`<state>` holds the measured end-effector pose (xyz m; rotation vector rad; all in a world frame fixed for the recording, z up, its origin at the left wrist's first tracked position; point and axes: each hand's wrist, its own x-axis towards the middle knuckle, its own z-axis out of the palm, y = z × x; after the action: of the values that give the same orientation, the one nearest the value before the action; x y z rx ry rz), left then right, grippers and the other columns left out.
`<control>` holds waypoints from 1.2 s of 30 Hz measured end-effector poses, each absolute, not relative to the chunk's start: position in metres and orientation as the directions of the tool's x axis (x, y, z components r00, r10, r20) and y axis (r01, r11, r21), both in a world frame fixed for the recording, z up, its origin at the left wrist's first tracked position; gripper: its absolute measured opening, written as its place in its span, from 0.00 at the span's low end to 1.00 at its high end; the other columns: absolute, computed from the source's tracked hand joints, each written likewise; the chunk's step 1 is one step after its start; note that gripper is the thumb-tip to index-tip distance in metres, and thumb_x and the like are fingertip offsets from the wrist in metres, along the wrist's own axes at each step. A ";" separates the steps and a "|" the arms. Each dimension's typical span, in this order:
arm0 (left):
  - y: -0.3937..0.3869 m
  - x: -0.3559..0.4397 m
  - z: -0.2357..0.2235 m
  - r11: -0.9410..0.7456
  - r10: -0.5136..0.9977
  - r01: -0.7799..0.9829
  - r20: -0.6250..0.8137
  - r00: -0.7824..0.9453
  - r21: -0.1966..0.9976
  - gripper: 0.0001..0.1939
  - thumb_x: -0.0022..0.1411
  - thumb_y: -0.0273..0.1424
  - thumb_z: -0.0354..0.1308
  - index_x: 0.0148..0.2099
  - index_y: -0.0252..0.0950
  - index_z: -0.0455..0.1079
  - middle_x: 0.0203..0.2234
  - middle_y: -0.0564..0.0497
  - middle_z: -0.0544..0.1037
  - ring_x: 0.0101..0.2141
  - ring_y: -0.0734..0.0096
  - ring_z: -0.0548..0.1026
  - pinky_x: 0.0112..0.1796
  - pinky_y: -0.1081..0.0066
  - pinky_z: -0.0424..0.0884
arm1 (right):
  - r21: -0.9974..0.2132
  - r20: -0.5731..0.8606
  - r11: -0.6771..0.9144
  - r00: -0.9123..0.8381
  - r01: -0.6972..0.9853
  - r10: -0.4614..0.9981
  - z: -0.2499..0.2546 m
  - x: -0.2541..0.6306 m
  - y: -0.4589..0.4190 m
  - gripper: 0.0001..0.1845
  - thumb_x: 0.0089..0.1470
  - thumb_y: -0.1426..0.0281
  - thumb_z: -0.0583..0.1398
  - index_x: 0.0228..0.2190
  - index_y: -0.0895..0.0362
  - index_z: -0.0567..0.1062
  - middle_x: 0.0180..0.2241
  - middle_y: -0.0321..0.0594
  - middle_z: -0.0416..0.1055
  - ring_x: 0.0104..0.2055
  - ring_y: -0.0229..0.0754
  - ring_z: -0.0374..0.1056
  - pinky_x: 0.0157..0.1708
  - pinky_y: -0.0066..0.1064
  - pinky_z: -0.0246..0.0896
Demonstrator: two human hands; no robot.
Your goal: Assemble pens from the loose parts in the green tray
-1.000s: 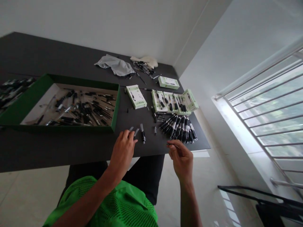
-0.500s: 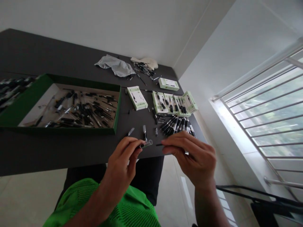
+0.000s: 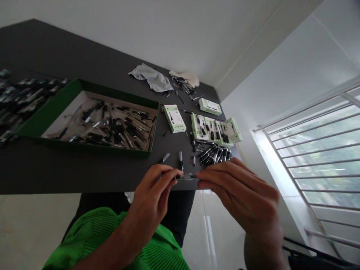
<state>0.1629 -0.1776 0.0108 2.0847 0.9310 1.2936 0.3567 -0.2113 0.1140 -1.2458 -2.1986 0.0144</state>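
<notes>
My left hand (image 3: 157,185) is closed, thumb and fingertips pinching a clear pen cap (image 3: 186,176) with a dark end. The cap's open mouth points right. My right hand (image 3: 239,187) is closed around a pen, of which only a thin dark end (image 3: 194,176) shows. That end is at the mouth of the cap; whether it is inside I cannot tell. The rest of the pen is hidden by my fingers. Just beyond my hands lie a clear-and-black cap (image 3: 180,160), a small clear piece (image 3: 194,161) and another clear piece (image 3: 165,157).
A green box (image 3: 92,145) of loose pens and parts stands left, with a blurred heap of pens (image 3: 28,101) beyond it. Right are a fan of pens (image 3: 215,154), opened pen cartons (image 3: 213,129) and two closed cartons (image 3: 174,119). Cloths (image 3: 152,77) lie at the back.
My right hand has brought the dark pen end up to the cap's mouth, closing the gap between them. The camera view has shifted, so the table appears further right.
</notes>
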 end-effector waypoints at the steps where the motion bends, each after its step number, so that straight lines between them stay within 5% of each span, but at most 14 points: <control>1: -0.177 0.161 0.012 -0.634 0.770 0.277 0.559 0.308 0.722 0.12 0.74 0.20 0.55 0.53 0.38 0.73 0.42 0.49 0.80 0.43 0.70 0.81 0.46 0.74 0.78 | -0.283 0.478 0.565 -0.396 0.775 0.784 0.115 0.355 -0.210 0.06 0.65 0.75 0.66 0.45 0.58 0.79 0.38 0.40 0.81 0.37 0.40 0.75 0.39 0.35 0.67; 6: -0.175 0.154 0.017 -0.639 0.766 0.227 0.580 0.279 0.735 0.13 0.73 0.19 0.55 0.53 0.39 0.73 0.41 0.49 0.79 0.41 0.71 0.80 0.45 0.75 0.79 | -0.201 0.441 0.616 -0.491 0.762 0.752 0.118 0.346 -0.201 0.14 0.64 0.73 0.68 0.51 0.59 0.78 0.37 0.40 0.82 0.33 0.39 0.75 0.37 0.35 0.65; 12: -0.178 0.149 0.020 -0.593 0.797 0.167 0.546 0.259 0.788 0.13 0.73 0.19 0.55 0.52 0.39 0.75 0.42 0.49 0.80 0.41 0.72 0.80 0.45 0.76 0.79 | -0.261 0.427 0.623 -0.491 0.738 0.760 0.122 0.341 -0.193 0.18 0.64 0.71 0.68 0.54 0.57 0.77 0.33 0.36 0.81 0.30 0.38 0.74 0.37 0.35 0.64; 19: -0.153 0.129 0.030 -0.169 0.927 -0.066 0.181 0.329 0.983 0.08 0.73 0.33 0.60 0.46 0.40 0.81 0.38 0.49 0.83 0.39 0.67 0.83 0.41 0.71 0.82 | -0.485 0.425 0.518 -0.327 0.705 0.844 0.111 0.342 -0.198 0.21 0.71 0.54 0.58 0.56 0.52 0.77 0.32 0.37 0.78 0.30 0.40 0.73 0.35 0.34 0.67; 24: -0.141 0.120 0.038 -0.082 0.955 -0.121 0.113 0.274 0.989 0.12 0.69 0.40 0.65 0.47 0.39 0.82 0.39 0.47 0.84 0.39 0.65 0.84 0.43 0.67 0.83 | -0.573 0.408 0.447 -0.234 0.686 0.882 0.088 0.341 -0.203 0.16 0.71 0.65 0.60 0.57 0.49 0.77 0.32 0.36 0.78 0.31 0.40 0.73 0.35 0.33 0.71; 30: -0.157 0.132 0.013 -0.294 0.916 0.152 0.232 0.327 0.944 0.05 0.69 0.32 0.64 0.46 0.40 0.79 0.37 0.51 0.80 0.38 0.69 0.81 0.40 0.71 0.80 | -0.642 0.420 0.311 -0.018 0.701 0.907 0.067 0.359 -0.219 0.14 0.68 0.72 0.60 0.52 0.50 0.79 0.29 0.33 0.77 0.28 0.37 0.73 0.30 0.28 0.69; 36: -0.175 0.161 -0.046 -0.462 0.867 0.572 0.210 0.452 0.678 0.07 0.69 0.24 0.62 0.48 0.37 0.76 0.41 0.47 0.79 0.43 0.59 0.81 0.47 0.60 0.81 | -0.623 0.301 -0.002 0.243 0.782 0.922 0.028 0.373 -0.219 0.10 0.68 0.68 0.59 0.43 0.54 0.82 0.27 0.35 0.77 0.24 0.37 0.68 0.27 0.29 0.62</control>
<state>0.1608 -0.1745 -0.0456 2.1840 1.1999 0.7457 0.3728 -0.2188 0.0285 -1.8072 -1.5664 0.2505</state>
